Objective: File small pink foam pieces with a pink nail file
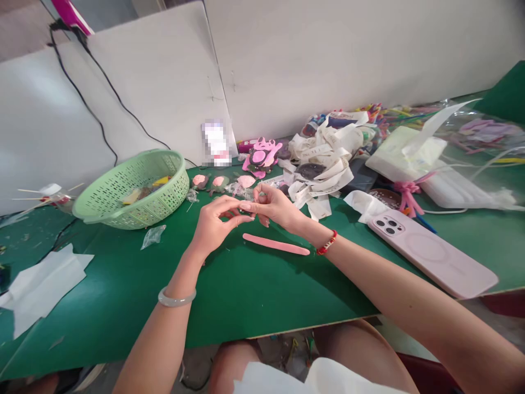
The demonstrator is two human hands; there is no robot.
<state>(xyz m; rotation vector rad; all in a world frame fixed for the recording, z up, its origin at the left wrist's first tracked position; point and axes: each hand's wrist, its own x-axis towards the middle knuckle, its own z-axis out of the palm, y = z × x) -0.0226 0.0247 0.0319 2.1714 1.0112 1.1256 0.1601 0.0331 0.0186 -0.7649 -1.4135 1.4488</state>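
**Hands at work over a green tabletop.** The person's left hand and right hand meet at the centre of the frame, raised above a dark green board. The right thumb and fingertips are pressed together in a pinch around a tiny pale green speck, which is too small to identify. The left fingers are curled, with the forefinger reaching toward the right hand; whether they grip anything cannot be told. A long, slender pink clay roll lies on the board just below the hands, apart from both. Its long axis runs nearly side to side, dipping slightly toward the right of the frame, and its right end lies nearer the right hand. Three small pink petal shapes lie in a row beyond the fingers. To the upper left sits a pale green perforated plastic basket; at the upper right lies a heap of white paper strips. A smartphone in a pale pink case rests at the right.
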